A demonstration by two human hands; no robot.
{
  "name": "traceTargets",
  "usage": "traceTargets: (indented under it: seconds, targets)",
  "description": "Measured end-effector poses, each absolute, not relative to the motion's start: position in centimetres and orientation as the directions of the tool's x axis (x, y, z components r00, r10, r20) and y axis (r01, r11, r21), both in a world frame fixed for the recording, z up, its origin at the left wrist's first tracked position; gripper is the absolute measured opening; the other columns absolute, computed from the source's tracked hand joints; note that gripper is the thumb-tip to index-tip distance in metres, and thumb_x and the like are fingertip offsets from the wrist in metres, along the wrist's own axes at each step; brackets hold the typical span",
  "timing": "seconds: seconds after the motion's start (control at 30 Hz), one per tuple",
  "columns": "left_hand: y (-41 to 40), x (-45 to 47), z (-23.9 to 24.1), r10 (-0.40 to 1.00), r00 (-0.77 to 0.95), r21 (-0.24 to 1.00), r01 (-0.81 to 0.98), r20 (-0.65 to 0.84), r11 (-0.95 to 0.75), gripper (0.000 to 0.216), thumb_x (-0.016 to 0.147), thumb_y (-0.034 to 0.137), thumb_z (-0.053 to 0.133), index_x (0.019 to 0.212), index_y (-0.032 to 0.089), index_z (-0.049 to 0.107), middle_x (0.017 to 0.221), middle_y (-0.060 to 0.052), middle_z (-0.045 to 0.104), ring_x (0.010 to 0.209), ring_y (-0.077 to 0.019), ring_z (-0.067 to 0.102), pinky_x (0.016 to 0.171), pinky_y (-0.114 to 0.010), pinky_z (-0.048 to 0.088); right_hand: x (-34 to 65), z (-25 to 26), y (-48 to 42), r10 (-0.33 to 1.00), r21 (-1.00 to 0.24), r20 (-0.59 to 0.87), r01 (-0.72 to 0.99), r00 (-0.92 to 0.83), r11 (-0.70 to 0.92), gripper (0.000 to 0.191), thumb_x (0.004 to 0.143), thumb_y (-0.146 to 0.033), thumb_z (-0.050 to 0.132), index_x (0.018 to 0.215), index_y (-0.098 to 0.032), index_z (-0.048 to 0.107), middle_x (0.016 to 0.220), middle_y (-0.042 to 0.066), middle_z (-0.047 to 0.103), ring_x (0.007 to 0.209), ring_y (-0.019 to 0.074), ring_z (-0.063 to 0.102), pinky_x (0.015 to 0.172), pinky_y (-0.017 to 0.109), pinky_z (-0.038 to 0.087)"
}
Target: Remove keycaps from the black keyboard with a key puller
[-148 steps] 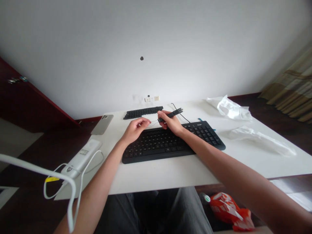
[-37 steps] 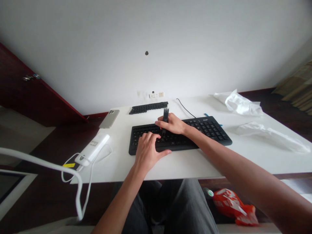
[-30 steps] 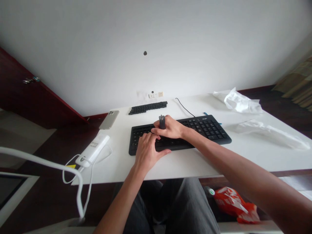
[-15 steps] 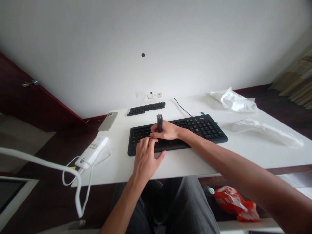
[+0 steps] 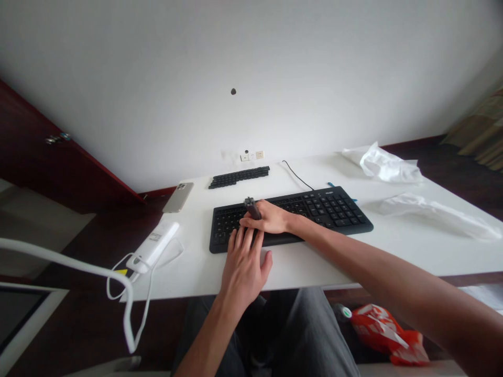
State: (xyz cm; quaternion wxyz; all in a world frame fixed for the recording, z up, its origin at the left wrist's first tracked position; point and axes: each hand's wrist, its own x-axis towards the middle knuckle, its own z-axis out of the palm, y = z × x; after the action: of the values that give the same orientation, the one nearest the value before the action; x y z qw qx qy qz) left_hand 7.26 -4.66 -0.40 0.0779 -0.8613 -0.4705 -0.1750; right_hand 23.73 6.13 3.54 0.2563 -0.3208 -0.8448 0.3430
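A black keyboard (image 5: 338,212) lies on the white table, some of its left side showing what look like bare key sockets. My right hand (image 5: 272,217) is closed round a short dark grey tool (image 5: 252,207), whose upper end sticks out above the fist, tilted to the left. Its lower end is hidden, so the kind cannot be told. My left hand (image 5: 244,264) lies with fingers stretched over the keyboard's front edge, fingertips against the right hand. Behind the keyboard, loose black keycaps (image 5: 239,177) are lined up in rows.
At the left are a phone (image 5: 178,197) and a white power strip (image 5: 153,246) with its cord. Crumpled white plastic wrapping (image 5: 383,163) lies at the right. A blue item peeks from behind the keyboard. Below the table is a red bag (image 5: 387,332).
The dark grey tool has gone from upright to tilted left in my right hand. My left hand's fingers have spread flatter on the keyboard. The view has shifted slightly.
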Motion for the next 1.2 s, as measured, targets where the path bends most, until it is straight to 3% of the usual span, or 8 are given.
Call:
traceTargets:
  seconds: [0.2, 0.6, 1.0, 1.2]
  targets:
    - [-4.7, 7.9, -0.4, 0.801, 0.48, 0.044, 0.848, 0.357, -0.528, 0.058, 0.102, 0.036, 0.052, 0.155, 0.012, 0.047, 0.161, -0.016, 0.05, 0.151, -0.0367, 0.042, 0.126, -0.061, 0.031, 23.9, 3.6, 6.1, 0.738, -0.827, 0.194, 0.297, -0.647, 0.478, 0.049, 0.097, -0.05, 0.057, 0.063, -0.016, 0.06, 0.057, -0.002, 0.047, 0.059, 0.0119, 0.04, 0.057, 0.027, 0.034]
    - [-4.8, 7.8, -0.2, 0.817, 0.479, 0.067, 0.849, 0.321, -0.524, 0.059, 0.103, 0.039, 0.051, 0.155, 0.01, 0.046, 0.162, -0.015, 0.049, 0.154, -0.0352, 0.038, 0.126, -0.06, 0.032, 22.5, 3.3, 5.7, 0.923, -0.878, 0.076, 0.412, -0.378, 0.241, 0.051, 0.094, -0.054, 0.056, 0.058, -0.019, 0.046, 0.056, -0.002, 0.047, 0.054, 0.0114, 0.04, 0.053, 0.028, 0.033]
    - [-4.9, 7.8, -0.2, 0.824, 0.477, 0.052, 0.856, 0.306, -0.515, 0.06, 0.104, 0.04, 0.047, 0.157, 0.012, 0.045, 0.164, -0.015, 0.046, 0.156, -0.0351, 0.034, 0.126, -0.058, 0.032, 22.2, 2.9, 5.7, 0.943, -0.91, 0.08, 0.362, -0.322, 0.201, 0.051, 0.093, -0.054, 0.056, 0.058, -0.021, 0.038, 0.056, -0.004, 0.036, 0.055, 0.0105, 0.032, 0.052, 0.029, 0.028]
    - [-4.9, 7.8, -0.2, 0.819, 0.484, 0.045, 0.853, 0.308, -0.52, 0.065, 0.106, 0.039, 0.043, 0.163, 0.01, 0.032, 0.167, -0.014, 0.04, 0.158, -0.033, 0.031, 0.128, -0.056, 0.029, 22.2, 2.7, 6.1, 0.957, -0.947, 0.095, 0.272, -0.274, 0.172, 0.051, 0.093, -0.054, 0.056, 0.059, -0.021, 0.037, 0.057, -0.004, 0.037, 0.055, 0.0106, 0.031, 0.053, 0.029, 0.028]
